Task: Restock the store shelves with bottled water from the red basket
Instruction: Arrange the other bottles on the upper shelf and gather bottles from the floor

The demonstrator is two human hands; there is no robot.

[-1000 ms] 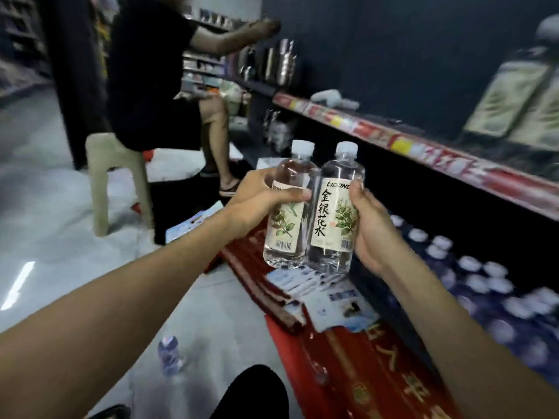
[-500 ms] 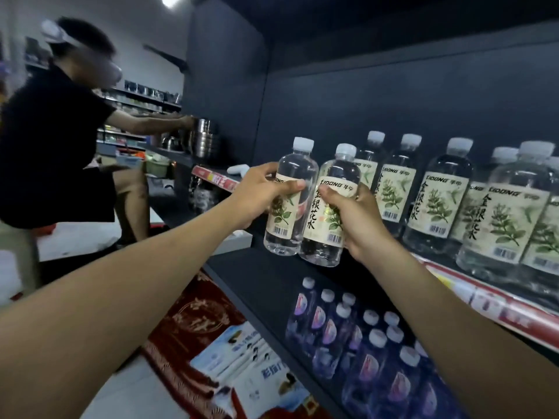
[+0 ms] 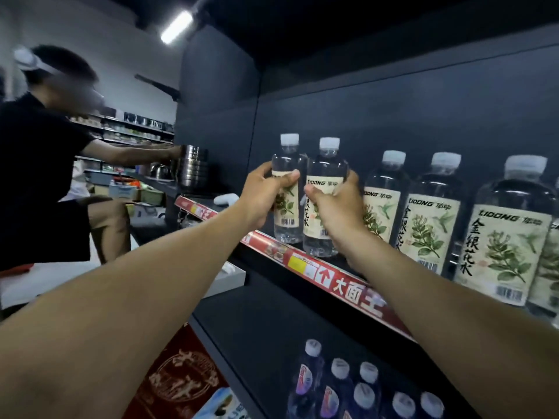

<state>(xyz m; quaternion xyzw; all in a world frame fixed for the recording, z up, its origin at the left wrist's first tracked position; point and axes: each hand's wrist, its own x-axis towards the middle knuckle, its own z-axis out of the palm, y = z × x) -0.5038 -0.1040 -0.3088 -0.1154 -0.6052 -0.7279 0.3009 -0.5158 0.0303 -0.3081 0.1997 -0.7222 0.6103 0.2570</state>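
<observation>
The left bottle (image 3: 287, 220) and the right bottle (image 3: 328, 167) stand upright side by side near 12 o'clock. Their bases are at the shelf's red price strip (image 3: 326, 276); I cannot tell whether they rest on the shelf. The left hand (image 3: 266, 198) curls round the left bottle, and the right hand (image 3: 338, 210) round the right. Matching shelved bottles (image 3: 432, 222) line up toward 3 o'clock. Purple-labelled bottles (image 3: 338, 385) sit at 6 o'clock, and another person (image 3: 39, 164) is at 9.

1. The upper shelf (image 3: 343, 259) was dark, fronted by a red price strip (image 3: 320, 275).
2. Behind the strip's right half stood a row of labelled water bottles (image 3: 432, 225), upright.
3. Behind its middle I gripped two bottles (image 3: 325, 173); whether they touched the board, I couldn't tell.
4. Behind its left end lay a small white object (image 3: 225, 198).
5. Below the strip, the lower shelf (image 3: 257, 322) carried white-capped bottles (image 3: 338, 385).
</observation>
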